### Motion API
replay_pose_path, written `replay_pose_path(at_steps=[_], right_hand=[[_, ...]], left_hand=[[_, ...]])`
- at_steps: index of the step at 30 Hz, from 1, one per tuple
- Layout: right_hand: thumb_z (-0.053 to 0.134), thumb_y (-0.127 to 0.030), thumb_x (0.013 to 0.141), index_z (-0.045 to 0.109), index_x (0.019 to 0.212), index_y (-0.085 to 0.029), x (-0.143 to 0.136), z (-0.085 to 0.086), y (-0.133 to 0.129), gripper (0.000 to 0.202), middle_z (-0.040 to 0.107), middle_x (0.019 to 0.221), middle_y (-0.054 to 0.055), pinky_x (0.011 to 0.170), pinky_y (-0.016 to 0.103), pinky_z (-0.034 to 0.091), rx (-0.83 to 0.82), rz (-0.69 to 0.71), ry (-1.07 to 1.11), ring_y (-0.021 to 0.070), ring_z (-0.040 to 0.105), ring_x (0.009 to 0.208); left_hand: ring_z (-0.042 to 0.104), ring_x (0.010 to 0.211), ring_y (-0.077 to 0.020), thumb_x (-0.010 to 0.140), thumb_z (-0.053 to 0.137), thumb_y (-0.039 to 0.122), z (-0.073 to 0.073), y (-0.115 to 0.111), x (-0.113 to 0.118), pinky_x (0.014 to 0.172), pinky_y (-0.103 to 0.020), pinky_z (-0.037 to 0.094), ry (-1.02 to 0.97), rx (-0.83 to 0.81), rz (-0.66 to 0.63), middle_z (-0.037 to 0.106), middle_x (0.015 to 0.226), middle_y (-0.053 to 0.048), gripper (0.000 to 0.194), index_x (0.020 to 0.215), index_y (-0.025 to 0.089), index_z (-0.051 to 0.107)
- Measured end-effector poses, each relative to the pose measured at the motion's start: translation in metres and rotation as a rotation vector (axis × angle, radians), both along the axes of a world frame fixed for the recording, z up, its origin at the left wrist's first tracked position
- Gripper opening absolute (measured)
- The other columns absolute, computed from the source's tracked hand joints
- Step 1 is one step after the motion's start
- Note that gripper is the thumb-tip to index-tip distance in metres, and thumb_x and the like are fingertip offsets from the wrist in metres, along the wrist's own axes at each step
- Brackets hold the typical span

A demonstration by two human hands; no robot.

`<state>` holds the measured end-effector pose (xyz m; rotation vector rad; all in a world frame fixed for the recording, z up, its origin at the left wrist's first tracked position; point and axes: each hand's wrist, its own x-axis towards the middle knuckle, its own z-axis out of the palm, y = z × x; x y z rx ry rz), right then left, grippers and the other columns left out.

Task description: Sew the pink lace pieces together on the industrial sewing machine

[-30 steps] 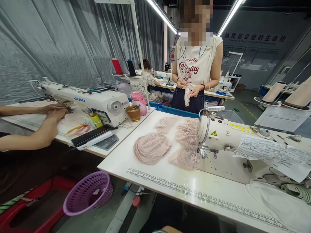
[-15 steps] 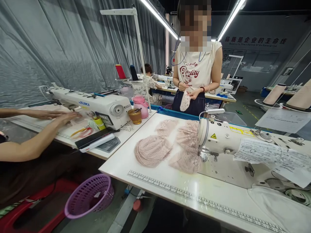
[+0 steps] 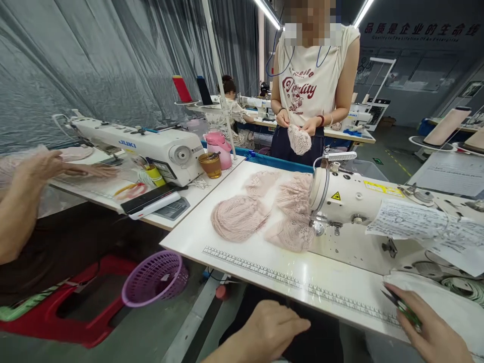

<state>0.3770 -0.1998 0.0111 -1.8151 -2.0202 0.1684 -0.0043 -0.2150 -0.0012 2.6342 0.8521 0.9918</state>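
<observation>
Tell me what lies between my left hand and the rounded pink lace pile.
In the head view, the white tabletop, with its front edge and printed ruler scale, lies between your left hand and the pink lace pile.

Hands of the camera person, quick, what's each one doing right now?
Left hand: fingers curled, palm hidden; can't tell if it holds anything.
Right hand: closed on a small pointed tool with green on it.
</observation>
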Motion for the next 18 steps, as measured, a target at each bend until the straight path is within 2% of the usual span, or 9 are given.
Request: replay_pose_path(at_steps=[2,4,7,11,14,16,18], right_hand=[[0.042,-0.045,0.094,0.054,0.131,-0.035,-0.017,-0.002,0.016,0.04,0.063,0.122,0.008,0.037,0.019,0.046,-0.061,0.006,0.034,0.012,0.066,0.057],[0.04,-0.041,0.094,0.057,0.128,-0.03,-0.032,-0.001,0.027,0.039,0.063,0.117,0.008,0.038,0.02,0.045,-0.029,0.002,0.006,0.0118,0.064,0.056],[0.04,-0.035,0.093,0.064,0.119,-0.023,-0.042,0.001,0.032,0.038,0.064,0.107,0.009,0.047,0.024,0.047,0.042,-0.019,-0.119,0.0188,0.066,0.075],[0.039,-0.035,0.095,0.06,0.128,-0.021,-0.026,0.004,0.022,0.042,0.065,0.111,0.01,0.044,0.026,0.043,-0.017,-0.178,-0.199,0.021,0.065,0.081],[0.043,-0.033,0.093,0.06,0.127,-0.022,-0.006,0.007,0.008,0.039,0.067,0.11,0.01,0.047,0.027,0.046,-0.01,-0.295,-0.2,0.0237,0.066,0.091],[0.046,-0.033,0.093,0.061,0.124,-0.022,0.002,0.011,-0.002,0.035,0.068,0.109,0.009,0.051,0.028,0.049,0.007,-0.313,-0.169,0.0233,0.067,0.09],[0.047,-0.032,0.095,0.061,0.118,-0.022,0.0,0.014,-0.007,0.029,0.069,0.109,0.007,0.057,0.028,0.053,0.042,-0.271,-0.113,0.0211,0.068,0.088]], left_hand=[[0.066,0.061,-0.0117,0.094,0.044,0.012,0.01,0.013,-0.004,0.055,-0.02,0.051,-0.029,0.15,0.053,0.07,0.071,-0.004,0.028,0.112,0.016,0.065],[0.064,0.058,-0.0107,0.094,0.044,0.011,0.02,0.032,-0.008,0.053,-0.02,0.049,0.0,0.217,0.058,0.069,0.068,-0.001,0.026,0.11,0.016,0.064],[0.06,0.052,-0.011,0.095,0.044,0.009,0.028,0.062,-0.012,0.049,-0.021,0.045,0.079,0.266,0.051,0.066,0.063,0.001,0.025,0.11,0.015,0.062],[0.061,0.053,-0.0112,0.097,0.046,0.014,0.027,0.098,-0.012,0.054,-0.022,0.045,0.135,0.272,0.03,0.067,0.065,0.001,0.021,0.11,0.014,0.063],[0.064,0.056,-0.0122,0.098,0.047,0.016,0.026,0.118,-0.01,0.054,-0.022,0.046,0.186,0.277,-0.015,0.069,0.068,0.0,0.021,0.109,0.015,0.064],[0.065,0.057,-0.013,0.098,0.047,0.017,0.025,0.126,-0.007,0.054,-0.023,0.046,0.219,0.29,-0.051,0.07,0.07,0.0,0.021,0.107,0.015,0.065],[0.065,0.057,-0.0133,0.097,0.047,0.016,0.023,0.131,-0.003,0.053,-0.023,0.046,0.229,0.312,-0.078,0.069,0.069,0.0,0.02,0.106,0.015,0.065]])
